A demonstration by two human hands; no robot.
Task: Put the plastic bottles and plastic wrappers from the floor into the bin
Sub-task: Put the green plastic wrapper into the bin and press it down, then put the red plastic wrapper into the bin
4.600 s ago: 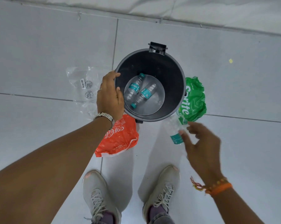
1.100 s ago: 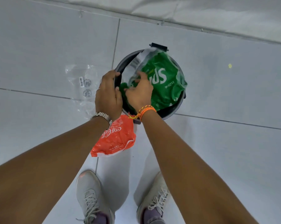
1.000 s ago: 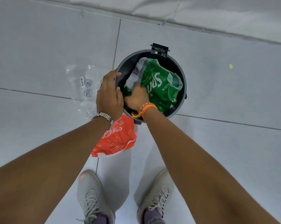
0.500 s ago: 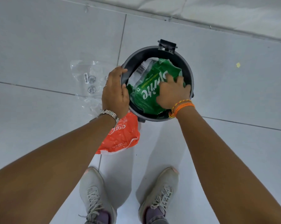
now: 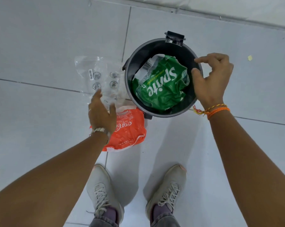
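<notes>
The dark round bin (image 5: pixel 133 66) stands on the tiled floor ahead of my feet. A crumpled green Sprite wrapper (image 5: pixel 161 86) lies inside it and hides whatever is underneath. To the left of the bin a clear plastic wrapper (image 5: pixel 97 76) lies flat on the floor. A red Coca-Cola wrapper (image 5: pixel 130 130) lies just below the bin's near left side. My left hand (image 5: pixel 101 114) hovers open over the near edge of the clear wrapper, holding nothing. My right hand (image 5: pixel 210 79) is at the bin's right rim, fingers loosely curled and apart, empty.
My two grey shoes (image 5: pixel 104 192) stand close behind the bin. A white wall base (image 5: pixel 236 15) runs along the top. A small yellow scrap (image 5: pixel 249 57) lies on the tiles to the right of the bin.
My right hand has left the green wrapper in the bin and drawn back to the right rim. My left hand has let go of the left rim and moved down-left over the clear wrapper.
</notes>
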